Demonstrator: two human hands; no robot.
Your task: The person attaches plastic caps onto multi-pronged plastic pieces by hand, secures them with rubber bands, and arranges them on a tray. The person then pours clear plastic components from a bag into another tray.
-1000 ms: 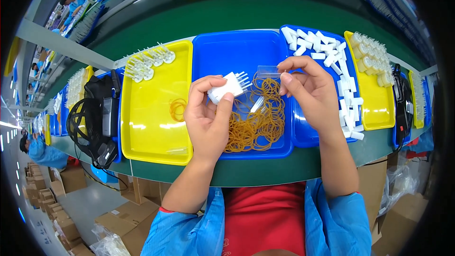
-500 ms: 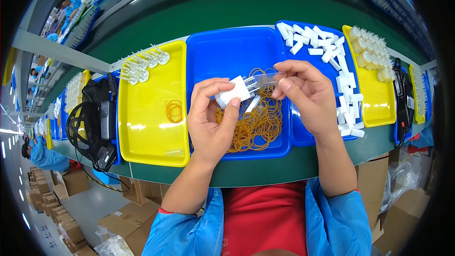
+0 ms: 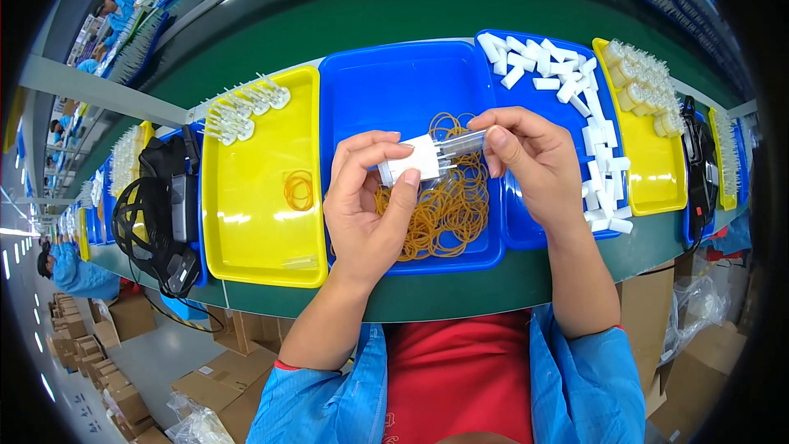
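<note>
Left hand (image 3: 366, 193), over the tray's (image 3: 386, 82) left edge, gripped a part-hidden white block (image 3: 417, 158); right hand (image 3: 532, 160) pinched a hard-to-see clear piece (image 3: 463, 145).

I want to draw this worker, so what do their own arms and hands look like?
The left hand and right hand are bare, with no gloves, rings or watch that I can see. Shiny, wrinkled blue sleeves end near the elbows, and a thin red edge peeks out there.

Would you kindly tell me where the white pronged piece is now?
In the head view, the white pronged piece is in the left hand, left of the clear piece held by the right hand.
</note>
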